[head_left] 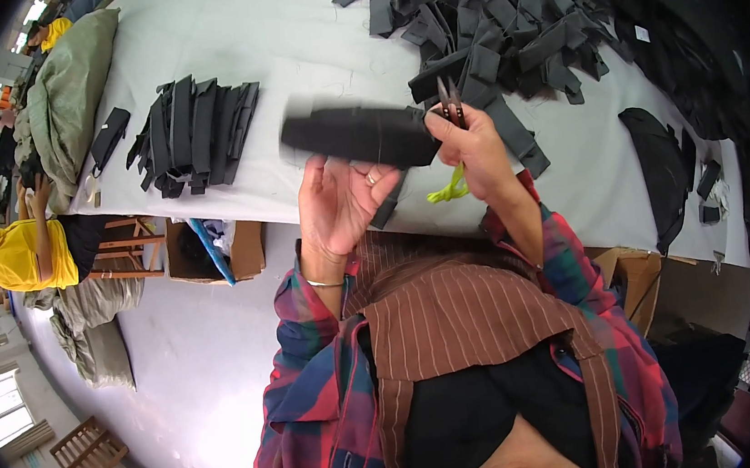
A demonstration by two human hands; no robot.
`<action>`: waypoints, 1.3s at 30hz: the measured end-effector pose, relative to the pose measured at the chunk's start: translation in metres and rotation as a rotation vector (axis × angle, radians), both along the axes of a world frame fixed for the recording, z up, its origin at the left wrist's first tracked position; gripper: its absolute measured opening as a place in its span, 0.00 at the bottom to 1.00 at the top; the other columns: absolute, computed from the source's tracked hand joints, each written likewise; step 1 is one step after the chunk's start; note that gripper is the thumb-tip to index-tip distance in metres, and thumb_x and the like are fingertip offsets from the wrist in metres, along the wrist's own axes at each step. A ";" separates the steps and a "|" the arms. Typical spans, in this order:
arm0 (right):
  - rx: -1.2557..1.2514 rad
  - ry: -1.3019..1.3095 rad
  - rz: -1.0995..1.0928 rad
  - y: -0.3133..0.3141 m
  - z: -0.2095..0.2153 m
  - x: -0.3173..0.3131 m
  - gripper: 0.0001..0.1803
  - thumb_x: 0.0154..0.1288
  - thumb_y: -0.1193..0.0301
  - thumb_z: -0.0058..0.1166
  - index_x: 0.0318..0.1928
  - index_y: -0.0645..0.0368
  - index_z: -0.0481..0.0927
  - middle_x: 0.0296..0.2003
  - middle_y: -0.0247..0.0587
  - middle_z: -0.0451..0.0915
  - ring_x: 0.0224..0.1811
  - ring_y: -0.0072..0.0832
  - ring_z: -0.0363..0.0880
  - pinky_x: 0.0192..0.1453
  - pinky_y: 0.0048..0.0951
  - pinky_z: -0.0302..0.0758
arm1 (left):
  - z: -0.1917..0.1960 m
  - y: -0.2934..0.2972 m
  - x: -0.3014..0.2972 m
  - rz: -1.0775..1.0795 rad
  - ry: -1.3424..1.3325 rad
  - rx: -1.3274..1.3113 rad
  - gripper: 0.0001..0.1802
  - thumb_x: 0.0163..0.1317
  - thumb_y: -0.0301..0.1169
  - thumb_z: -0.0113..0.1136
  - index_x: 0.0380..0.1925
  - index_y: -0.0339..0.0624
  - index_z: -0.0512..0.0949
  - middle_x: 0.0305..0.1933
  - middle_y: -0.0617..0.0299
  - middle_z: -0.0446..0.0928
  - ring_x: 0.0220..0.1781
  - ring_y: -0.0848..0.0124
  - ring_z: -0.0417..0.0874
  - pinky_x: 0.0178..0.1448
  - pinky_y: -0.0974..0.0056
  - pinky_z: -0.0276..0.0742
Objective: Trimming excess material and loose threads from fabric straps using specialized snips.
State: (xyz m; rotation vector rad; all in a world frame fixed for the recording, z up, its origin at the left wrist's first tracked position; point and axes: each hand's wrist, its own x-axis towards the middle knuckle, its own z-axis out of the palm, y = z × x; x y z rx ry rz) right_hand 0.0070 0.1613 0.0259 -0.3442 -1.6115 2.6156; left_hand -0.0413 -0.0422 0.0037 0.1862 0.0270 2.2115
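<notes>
You're facing a bare lane of table [308, 31] beyond your left hand [340, 206] — it's running between the row [195, 134] and the heap [499, 20], and the strip [360, 135] is hanging over its near end. Past your right hand [480, 150], the heap is blocking the way, with the scissors [450, 103] jutting toward it. Farther right, bare table is reaching to the black piece [656, 172] — beyond that, a bundle [692, 36] is filling the edge.
</notes>
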 end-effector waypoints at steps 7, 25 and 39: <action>-0.096 -0.068 -0.243 -0.042 -0.015 0.007 0.08 0.64 0.70 0.57 0.29 0.52 0.72 0.21 0.21 0.68 0.16 0.10 0.57 0.20 0.16 0.54 | 0.029 0.024 0.013 0.456 0.494 -0.770 0.32 0.54 0.13 0.49 0.60 0.44 0.59 0.65 0.52 0.62 0.61 0.66 0.69 0.59 0.68 0.67; 0.392 0.186 -0.020 -0.061 -0.018 0.013 0.04 0.63 0.77 0.57 0.35 0.63 0.76 0.26 0.23 0.72 0.29 0.09 0.64 0.33 0.15 0.64 | 0.011 0.020 0.007 0.636 0.262 -0.710 0.16 0.57 0.17 0.57 0.45 0.39 0.67 0.41 0.54 0.77 0.37 0.66 0.83 0.39 0.65 0.81; 1.222 0.640 -0.086 -0.032 0.047 -0.016 0.12 0.55 0.70 0.61 0.42 0.52 0.82 0.28 0.32 0.79 0.27 0.29 0.73 0.32 0.29 0.61 | 0.036 0.008 0.006 0.621 0.359 -0.694 0.13 0.59 0.21 0.58 0.42 0.39 0.67 0.31 0.54 0.78 0.31 0.64 0.83 0.35 0.64 0.81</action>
